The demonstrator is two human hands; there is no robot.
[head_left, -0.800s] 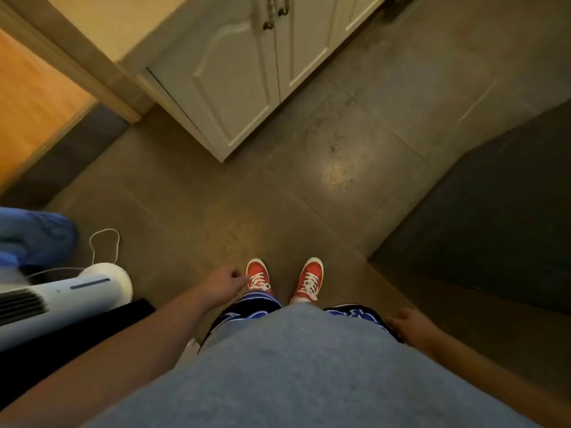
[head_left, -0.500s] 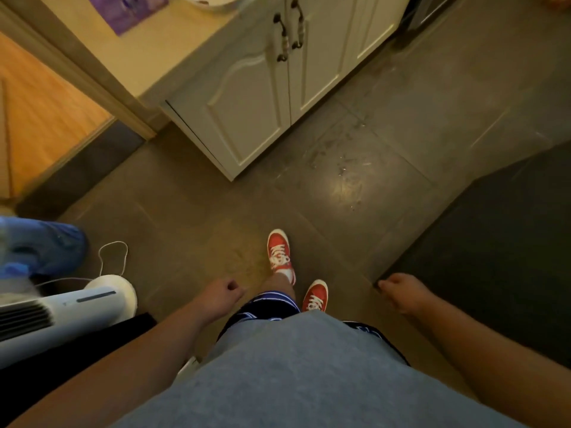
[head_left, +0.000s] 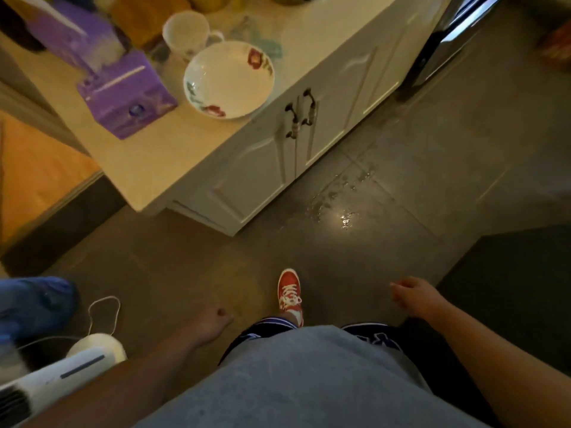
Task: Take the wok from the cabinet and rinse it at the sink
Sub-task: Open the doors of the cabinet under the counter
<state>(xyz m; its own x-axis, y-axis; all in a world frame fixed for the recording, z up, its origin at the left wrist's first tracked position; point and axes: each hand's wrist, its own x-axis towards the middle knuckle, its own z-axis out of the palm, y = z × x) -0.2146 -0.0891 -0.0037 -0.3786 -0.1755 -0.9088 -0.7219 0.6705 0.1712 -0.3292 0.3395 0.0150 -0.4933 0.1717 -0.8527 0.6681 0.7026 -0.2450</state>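
Note:
A white base cabinet [head_left: 262, 168] with two closed doors and dark handles [head_left: 298, 114] stands ahead of me under a cream countertop [head_left: 148, 156]. No wok and no sink show in the head view. My left hand [head_left: 213, 322] hangs low beside my thigh with its fingers curled in and nothing in it. My right hand [head_left: 414, 296] is low on the right, fingers loosely bent, holding nothing. Both hands are well short of the cabinet doors.
On the counter sit a flowered white bowl [head_left: 228, 78], a white mug [head_left: 187, 30] and a purple box [head_left: 123, 97]. A white fan [head_left: 61, 372] with a cord and a blue bag [head_left: 34, 301] are at lower left. A dark mat [head_left: 513, 288] lies right; wet patch [head_left: 343, 208] on the floor tiles.
I have stepped towards the cabinet; my view has tilted up, bringing the countertop, bowl and mug into sight. My right hand has swung forward and out.

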